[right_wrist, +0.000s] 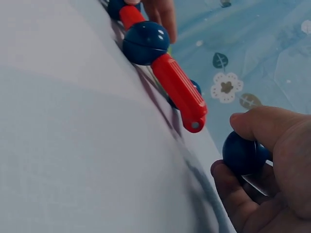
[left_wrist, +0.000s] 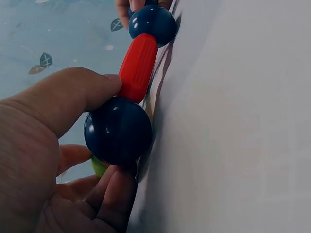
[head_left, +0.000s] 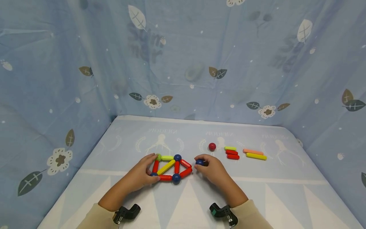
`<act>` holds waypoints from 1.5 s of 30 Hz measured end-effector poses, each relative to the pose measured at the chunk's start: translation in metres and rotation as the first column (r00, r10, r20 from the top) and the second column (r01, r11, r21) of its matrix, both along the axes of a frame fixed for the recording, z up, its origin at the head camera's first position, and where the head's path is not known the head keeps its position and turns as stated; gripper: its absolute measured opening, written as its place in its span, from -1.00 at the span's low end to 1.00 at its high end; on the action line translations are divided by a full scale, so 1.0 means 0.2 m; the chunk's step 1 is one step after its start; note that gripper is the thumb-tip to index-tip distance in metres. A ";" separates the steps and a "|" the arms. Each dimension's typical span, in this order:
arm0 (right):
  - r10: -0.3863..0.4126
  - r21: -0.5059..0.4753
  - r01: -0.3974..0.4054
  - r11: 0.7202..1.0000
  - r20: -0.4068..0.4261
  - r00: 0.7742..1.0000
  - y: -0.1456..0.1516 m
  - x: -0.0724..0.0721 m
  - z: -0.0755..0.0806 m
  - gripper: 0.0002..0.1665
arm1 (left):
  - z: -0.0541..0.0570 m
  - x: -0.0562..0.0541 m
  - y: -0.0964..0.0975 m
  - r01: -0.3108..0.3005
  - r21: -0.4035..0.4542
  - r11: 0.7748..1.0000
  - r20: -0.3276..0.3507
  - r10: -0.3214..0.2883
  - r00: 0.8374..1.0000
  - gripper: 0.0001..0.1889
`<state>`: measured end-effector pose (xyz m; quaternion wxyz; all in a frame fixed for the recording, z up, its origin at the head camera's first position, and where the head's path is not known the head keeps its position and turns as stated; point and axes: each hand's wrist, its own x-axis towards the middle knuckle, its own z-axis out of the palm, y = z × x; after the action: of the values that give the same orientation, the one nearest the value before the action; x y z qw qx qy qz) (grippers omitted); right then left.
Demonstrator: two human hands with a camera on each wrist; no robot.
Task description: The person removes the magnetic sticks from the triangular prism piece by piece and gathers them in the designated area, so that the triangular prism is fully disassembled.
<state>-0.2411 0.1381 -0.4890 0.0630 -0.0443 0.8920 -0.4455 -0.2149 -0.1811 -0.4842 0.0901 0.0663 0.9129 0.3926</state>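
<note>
A flat frame of magnetic rods and balls lies on the table. It joins a green ball (head_left: 158,157), blue balls (head_left: 176,178), red rods (head_left: 186,172), a light green rod (head_left: 167,157) and a slanting yellow rod (head_left: 166,167). My left hand (head_left: 136,176) grips its left end, the thumb on a red rod (left_wrist: 139,68) beside a blue corner ball (left_wrist: 118,131), other fingers reaching round toward the green ball. Just right of the frame, my right hand (head_left: 213,170) pinches a loose blue ball (right_wrist: 239,154). That ball is apart from the bare red rod tip (right_wrist: 194,124).
Farther back lies a dark red ball (head_left: 212,146). To its right are a short light green rod (head_left: 230,148) with two short red rods (head_left: 233,156), then an orange rod (head_left: 253,151) and a longer yellow rod (head_left: 256,156). Patterned blue cloth (head_left: 183,63) surrounds the table.
</note>
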 end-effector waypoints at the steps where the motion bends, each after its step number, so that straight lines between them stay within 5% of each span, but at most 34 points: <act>1: -0.016 0.002 0.016 1.000 0.002 1.000 0.00 0.00 0.01 -0.65 | 0.00 0.00 0.00 0.005 -0.001 1.000 0.001 -0.005 1.000 -0.03; 9: -0.083 -0.009 0.084 0.996 0.029 0.996 0.06 -0.05 0.09 -0.48 | 0.01 0.01 -0.01 0.007 0.001 1.000 0.011 -0.007 1.000 -0.03; 20: -0.182 -0.107 0.175 0.979 -0.062 0.981 0.13 -0.20 0.19 -0.46 | 0.00 0.00 -0.01 0.015 0.003 1.000 0.021 -0.016 1.000 -0.03; 25: -0.229 -0.104 0.222 0.969 -0.060 0.972 0.16 -0.28 0.17 -0.44 | 0.00 0.00 0.00 0.027 0.002 1.000 0.027 -0.027 0.999 -0.03; 33: -0.143 -0.061 0.142 0.988 -0.013 0.990 0.16 -0.36 0.07 -0.43 | 0.01 0.00 -0.01 0.031 0.013 0.999 0.020 -0.031 0.999 -0.03; 45: -0.054 0.090 0.053 0.995 0.016 0.998 0.14 -0.38 -0.02 -0.48 | 0.01 0.00 -0.01 0.032 0.001 0.999 0.019 -0.032 0.999 -0.03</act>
<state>-0.3163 0.1661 -0.4922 0.0610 -0.0134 0.9114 -0.4068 -0.2143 -0.1830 -0.4829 0.1050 0.0773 0.9107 0.3919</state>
